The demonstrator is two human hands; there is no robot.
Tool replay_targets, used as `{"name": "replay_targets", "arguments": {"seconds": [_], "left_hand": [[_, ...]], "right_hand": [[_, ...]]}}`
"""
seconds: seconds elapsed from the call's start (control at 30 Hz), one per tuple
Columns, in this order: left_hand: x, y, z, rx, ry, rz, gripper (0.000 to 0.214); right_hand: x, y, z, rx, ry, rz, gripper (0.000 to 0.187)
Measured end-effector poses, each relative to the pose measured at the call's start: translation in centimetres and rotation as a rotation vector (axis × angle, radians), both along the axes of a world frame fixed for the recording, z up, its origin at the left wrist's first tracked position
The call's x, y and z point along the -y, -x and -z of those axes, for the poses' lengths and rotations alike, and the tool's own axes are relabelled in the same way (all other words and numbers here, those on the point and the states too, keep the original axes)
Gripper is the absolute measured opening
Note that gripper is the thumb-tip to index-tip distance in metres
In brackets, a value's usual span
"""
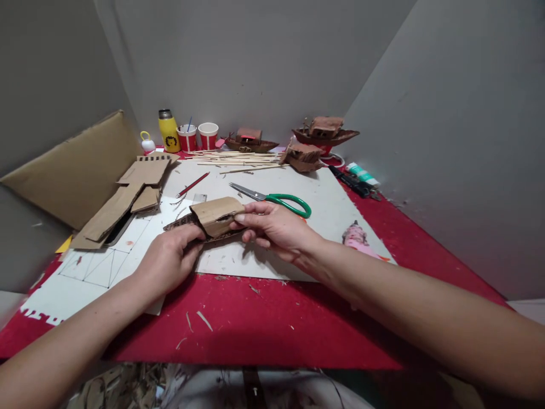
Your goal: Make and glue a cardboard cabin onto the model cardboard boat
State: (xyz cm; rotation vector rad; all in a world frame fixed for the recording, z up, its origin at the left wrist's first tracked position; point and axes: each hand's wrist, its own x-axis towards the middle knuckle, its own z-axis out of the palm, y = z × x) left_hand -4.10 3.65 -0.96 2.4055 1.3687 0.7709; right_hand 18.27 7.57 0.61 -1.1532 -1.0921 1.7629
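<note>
Both my hands hold a small cardboard model piece (215,216), a brown curved cardboard roof over a darker base, just above the grey mat (332,210). My left hand (170,258) grips its left end with fingers closed round it. My right hand (272,227) pinches its right end, thumb on top. Green-handled scissors (276,199) lie just behind my right hand. A red pencil (193,184) lies further back to the left.
Flat cardboard cut-outs (128,199) and a large cardboard sheet (72,170) lie at left. Wooden sticks (234,159), two red cups (198,136), a yellow bottle (169,130) and brown model boats (323,133) stand along the back. A pink glue gun (356,236) lies right. Walls close in on both sides.
</note>
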Motion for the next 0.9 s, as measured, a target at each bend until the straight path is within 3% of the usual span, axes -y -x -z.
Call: {"name": "replay_targets", "arguments": {"seconds": [0.33,0.63,0.9], "left_hand": [[0.7,-0.2,0.0,0.011,0.014,-0.015,0.016],[0.9,-0.4,-0.1,-0.051,0.018,-0.077,0.025],[1.0,-0.9,0.1,0.032,0.016,-0.040,0.028]], "right_hand": [[0.3,-0.6,-1.0,0.056,-0.037,-0.008,0.022],[1.2,-0.4,0.2,0.184,-0.060,-0.045,0.011],[0.8,-1.0,0.3,0.221,-0.088,-0.094,0.017]]}}
